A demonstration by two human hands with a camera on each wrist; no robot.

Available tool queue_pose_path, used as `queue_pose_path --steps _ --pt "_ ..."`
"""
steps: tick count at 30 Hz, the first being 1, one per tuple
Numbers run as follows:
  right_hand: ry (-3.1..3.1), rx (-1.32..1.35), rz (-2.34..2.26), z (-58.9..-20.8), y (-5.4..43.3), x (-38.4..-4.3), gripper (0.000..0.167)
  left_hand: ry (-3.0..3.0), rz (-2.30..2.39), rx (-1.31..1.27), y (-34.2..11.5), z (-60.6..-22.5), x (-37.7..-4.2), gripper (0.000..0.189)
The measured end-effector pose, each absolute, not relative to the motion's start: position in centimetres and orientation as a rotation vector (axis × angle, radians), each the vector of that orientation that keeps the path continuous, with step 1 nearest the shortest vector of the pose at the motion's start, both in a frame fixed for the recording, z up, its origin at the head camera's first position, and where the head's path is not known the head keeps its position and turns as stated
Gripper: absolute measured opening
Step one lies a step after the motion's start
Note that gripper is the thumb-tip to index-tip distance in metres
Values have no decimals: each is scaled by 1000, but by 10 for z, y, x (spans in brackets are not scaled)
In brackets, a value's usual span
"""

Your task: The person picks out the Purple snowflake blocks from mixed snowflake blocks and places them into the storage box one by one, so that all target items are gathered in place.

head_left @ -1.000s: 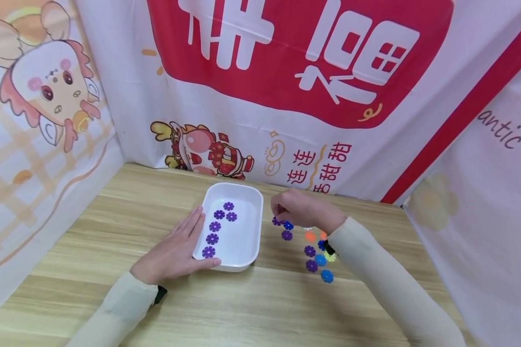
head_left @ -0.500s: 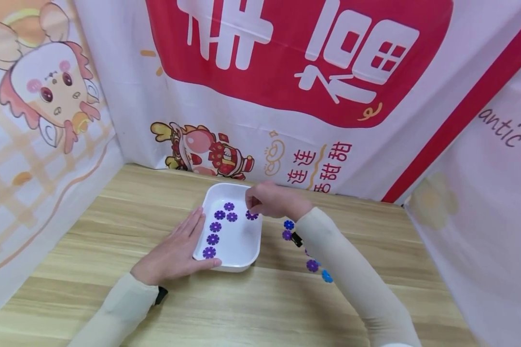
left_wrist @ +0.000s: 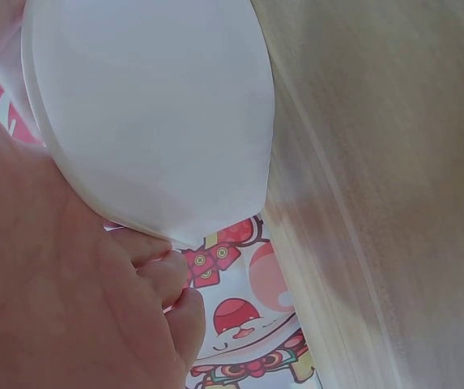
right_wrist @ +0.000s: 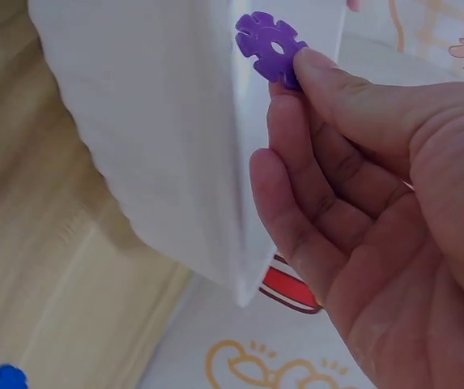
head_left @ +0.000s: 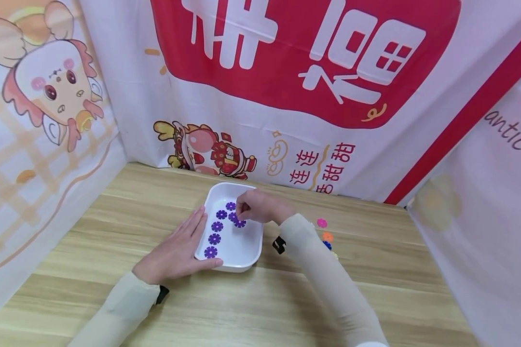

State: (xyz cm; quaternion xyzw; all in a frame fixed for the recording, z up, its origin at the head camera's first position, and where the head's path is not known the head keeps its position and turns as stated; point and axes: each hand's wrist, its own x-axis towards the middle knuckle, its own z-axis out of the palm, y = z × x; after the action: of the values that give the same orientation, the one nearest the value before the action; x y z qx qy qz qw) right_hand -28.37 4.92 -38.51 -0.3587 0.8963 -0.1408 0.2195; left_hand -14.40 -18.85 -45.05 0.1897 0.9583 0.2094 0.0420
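A white plastic tray [head_left: 244,250] stands on the wooden table. My left hand [head_left: 174,253] rests along its left side, fingers straight against the wall and thumb at the near corner; the left wrist view shows the tray's outer wall [left_wrist: 155,113] beside the palm. Over the tray, my right hand [head_left: 262,206] pinches a purple snowflake disc [right_wrist: 266,47], a flat notched piece with a hole in its middle, between thumb and fingers. Several like purple discs [head_left: 214,239] lie inside the tray, most in a line down its left side. The held disc overlaps one of them in the head view.
Right of the tray, beyond my right sleeve [head_left: 319,270], lie a pink disc [head_left: 322,222], an orange disc [head_left: 327,236] and others partly hidden by the arm. A blue disc [right_wrist: 5,378] shows in the right wrist view. Printed cloth [head_left: 260,106] hangs behind the table.
My right hand has carried the purple disc from the loose pieces on the table leftward over the tray, close to the discs inside. My left hand has stayed on the tray.
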Motion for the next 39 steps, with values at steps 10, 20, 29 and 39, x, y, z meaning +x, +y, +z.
queue_pose_path --steps 10,20,29,39 --pt "2538 -1004 -491 -415 44 -282 5 2943 638 598 -187 -451 -145 128" --pt "2625 -955 -506 -433 37 -279 8 2940 645 593 -187 -451 -144 128" --pt "2665 -949 -410 -440 30 -279 12 2942 652 594 -187 -451 -144 128" --pt "2680 -969 -377 -442 29 -278 14 2941 647 596 -187 -451 -144 127"
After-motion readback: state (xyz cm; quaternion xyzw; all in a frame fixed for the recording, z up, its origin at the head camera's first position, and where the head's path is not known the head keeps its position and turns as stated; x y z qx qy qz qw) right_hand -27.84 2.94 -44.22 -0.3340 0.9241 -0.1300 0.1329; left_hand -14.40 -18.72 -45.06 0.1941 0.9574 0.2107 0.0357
